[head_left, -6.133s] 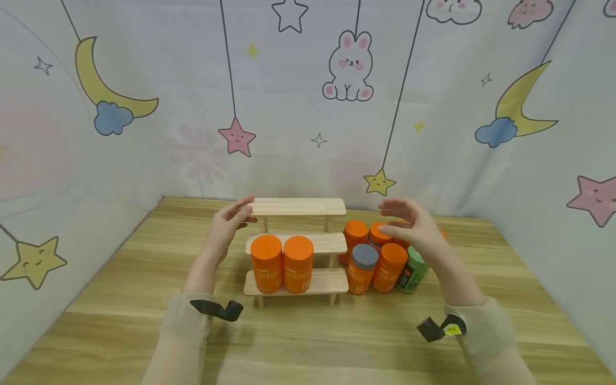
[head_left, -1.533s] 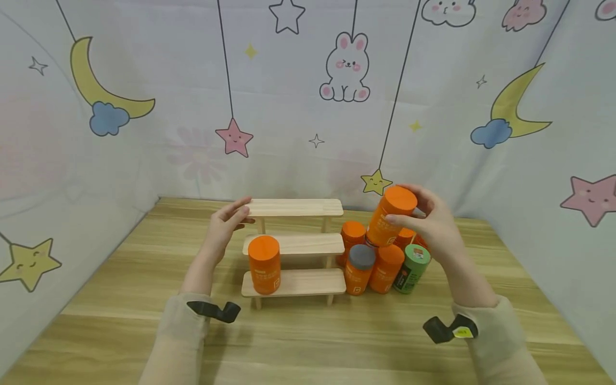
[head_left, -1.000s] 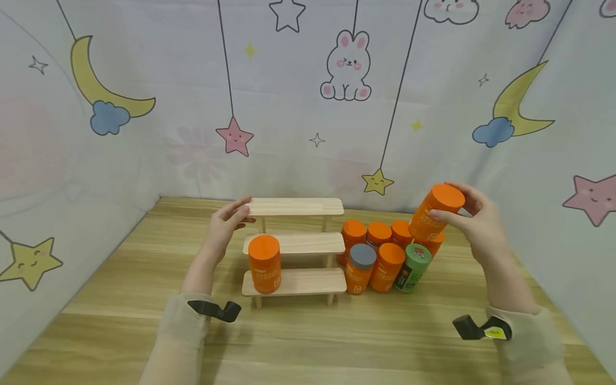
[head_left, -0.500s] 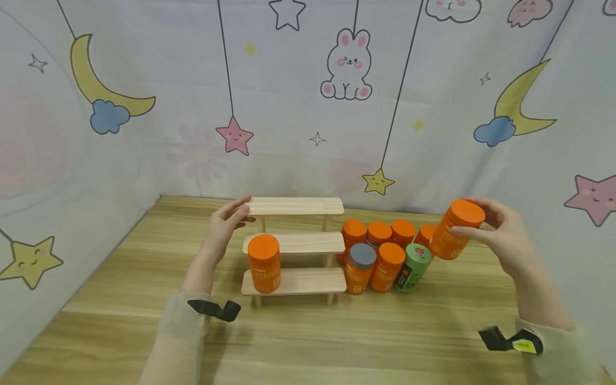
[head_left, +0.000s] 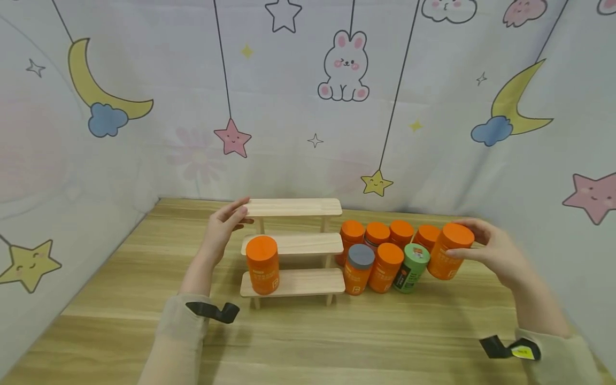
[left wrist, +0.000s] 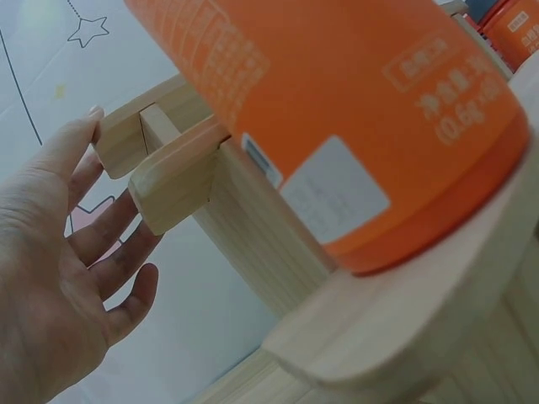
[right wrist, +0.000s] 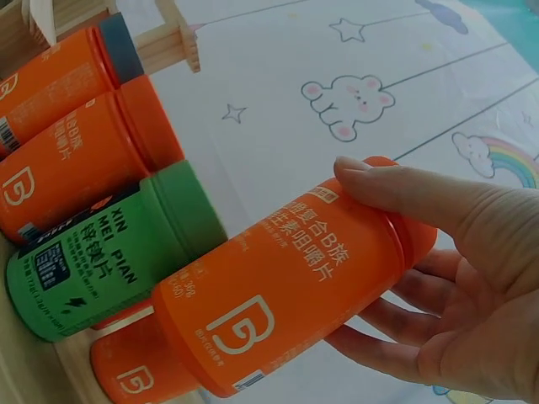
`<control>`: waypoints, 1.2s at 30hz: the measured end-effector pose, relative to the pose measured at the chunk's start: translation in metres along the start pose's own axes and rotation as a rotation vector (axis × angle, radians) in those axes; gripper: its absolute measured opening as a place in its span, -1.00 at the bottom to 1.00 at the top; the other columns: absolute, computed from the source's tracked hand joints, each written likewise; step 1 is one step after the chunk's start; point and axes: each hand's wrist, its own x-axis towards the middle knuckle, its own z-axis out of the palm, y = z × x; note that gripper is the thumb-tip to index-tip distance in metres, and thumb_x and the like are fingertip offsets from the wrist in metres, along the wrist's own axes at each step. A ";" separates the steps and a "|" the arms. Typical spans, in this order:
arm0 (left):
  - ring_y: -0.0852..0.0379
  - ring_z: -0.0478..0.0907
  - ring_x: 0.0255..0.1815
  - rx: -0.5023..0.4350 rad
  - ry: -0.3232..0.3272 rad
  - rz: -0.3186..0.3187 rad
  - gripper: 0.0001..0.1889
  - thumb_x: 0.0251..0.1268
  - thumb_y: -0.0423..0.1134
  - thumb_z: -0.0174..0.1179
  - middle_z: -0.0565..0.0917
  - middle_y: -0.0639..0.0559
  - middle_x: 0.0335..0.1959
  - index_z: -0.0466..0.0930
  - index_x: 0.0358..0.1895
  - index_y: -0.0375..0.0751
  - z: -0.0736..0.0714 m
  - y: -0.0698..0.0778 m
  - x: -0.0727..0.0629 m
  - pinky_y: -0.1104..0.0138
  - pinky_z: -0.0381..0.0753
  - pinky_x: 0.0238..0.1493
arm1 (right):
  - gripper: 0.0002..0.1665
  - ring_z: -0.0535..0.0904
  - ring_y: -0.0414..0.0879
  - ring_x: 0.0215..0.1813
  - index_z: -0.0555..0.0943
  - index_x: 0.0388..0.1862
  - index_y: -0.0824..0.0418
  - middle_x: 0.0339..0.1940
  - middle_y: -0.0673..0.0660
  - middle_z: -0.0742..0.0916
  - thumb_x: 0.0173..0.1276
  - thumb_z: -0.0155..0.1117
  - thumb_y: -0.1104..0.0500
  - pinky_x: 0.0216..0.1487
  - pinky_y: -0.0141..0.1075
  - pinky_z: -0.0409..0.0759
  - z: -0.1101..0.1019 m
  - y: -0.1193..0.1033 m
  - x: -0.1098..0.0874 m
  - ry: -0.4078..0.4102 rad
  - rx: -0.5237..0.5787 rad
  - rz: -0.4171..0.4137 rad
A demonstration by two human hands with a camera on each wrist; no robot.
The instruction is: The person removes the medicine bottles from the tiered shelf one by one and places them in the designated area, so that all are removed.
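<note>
My left hand (head_left: 222,224) holds the left end of the top plank of a three-tier wooden display stand (head_left: 293,207), its thumb and fingers at the plank's edges. One orange supplement bottle (head_left: 262,264) stands upright on the left of the lowest step, looming large in the left wrist view. At the right, my right hand (head_left: 493,251) grips another orange bottle (right wrist: 295,278) near its cap, thumb in front and fingers behind. That bottle leans slightly, low over the table, right beside a green bottle (head_left: 412,268). It partly covers an orange bottle (head_left: 427,235) behind it.
Several bottles cluster right of the stand: a grey-capped orange one (head_left: 358,269) and an orange one (head_left: 386,267) in front, more orange ones (head_left: 401,232) behind. A patterned cloth (head_left: 289,107) backs the wooden table (head_left: 308,342).
The lowest step held two orange bottles and now bears one. My right hand has carried an orange bottle rightward over the cluster and lowered it beside the green one. My left hand stays put.
</note>
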 end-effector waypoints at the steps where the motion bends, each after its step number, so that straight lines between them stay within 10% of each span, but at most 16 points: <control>1: 0.39 0.62 -0.24 0.000 0.001 0.000 -0.50 0.51 -0.11 0.04 0.64 0.48 -0.20 0.36 0.39 -0.27 0.000 0.000 0.000 0.31 0.45 0.10 | -0.23 0.56 -0.49 -0.10 0.32 0.33 0.38 -0.13 -0.41 0.60 0.23 0.45 0.19 -0.13 -0.49 0.58 0.001 0.002 0.001 -0.014 0.003 0.007; 18: 0.39 0.62 -0.22 0.000 -0.009 0.008 -0.50 0.51 -0.11 0.04 0.62 0.49 -0.14 0.36 0.40 -0.25 -0.001 -0.001 0.000 0.24 0.44 0.16 | -0.15 0.50 -0.51 -0.09 0.30 0.33 0.46 0.20 0.36 0.56 0.17 0.49 0.17 -0.07 -0.42 0.53 0.013 0.031 0.010 -0.138 -0.050 0.065; 36: 0.39 0.62 -0.23 0.011 -0.005 0.010 -0.50 0.52 -0.12 0.03 0.62 0.49 -0.17 0.36 0.40 -0.26 -0.001 -0.001 0.000 0.24 0.45 0.15 | -0.14 0.51 -0.33 -0.04 0.31 0.29 0.47 0.26 0.47 0.46 0.11 0.52 0.22 -0.09 -0.36 0.59 0.021 0.042 0.014 -0.204 -0.022 0.101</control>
